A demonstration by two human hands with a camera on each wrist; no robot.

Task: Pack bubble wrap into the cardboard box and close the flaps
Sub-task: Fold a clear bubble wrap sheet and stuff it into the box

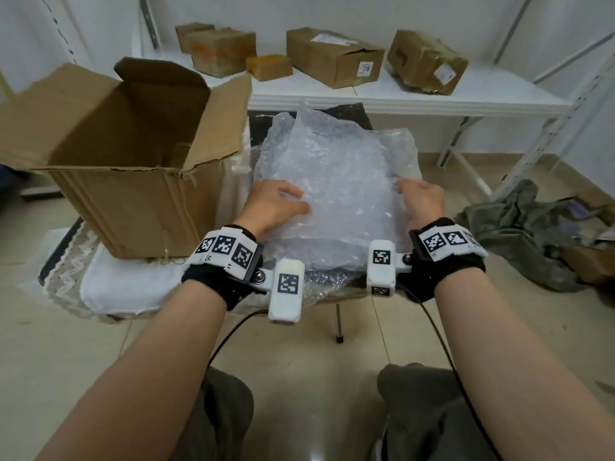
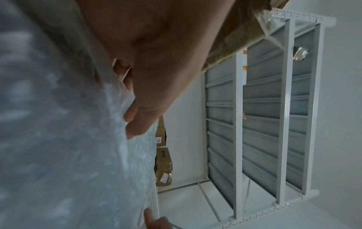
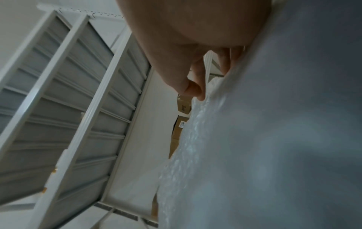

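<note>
A large sheet of clear bubble wrap (image 1: 339, 181) lies tilted up over a small table in front of me. My left hand (image 1: 276, 204) grips its left edge, fingers curled over the top. My right hand (image 1: 421, 197) grips the right edge with curled fingers. The brown cardboard box (image 1: 133, 181) stands to the left of the wrap with all its flaps up and its inside mostly in shadow. In the left wrist view my fingers (image 2: 137, 120) press against the bubble wrap (image 2: 58, 139). In the right wrist view my fingertips (image 3: 195, 89) pinch the edge of the bubble wrap (image 3: 274, 139).
A white cloth (image 1: 126, 284) lies under the box. Behind stands a low white shelf (image 1: 399, 98) with several closed cardboard boxes (image 1: 332, 58). A grey cloth heap (image 1: 519, 234) lies on the floor to the right. White metal racking (image 2: 254, 124) rises along the wall.
</note>
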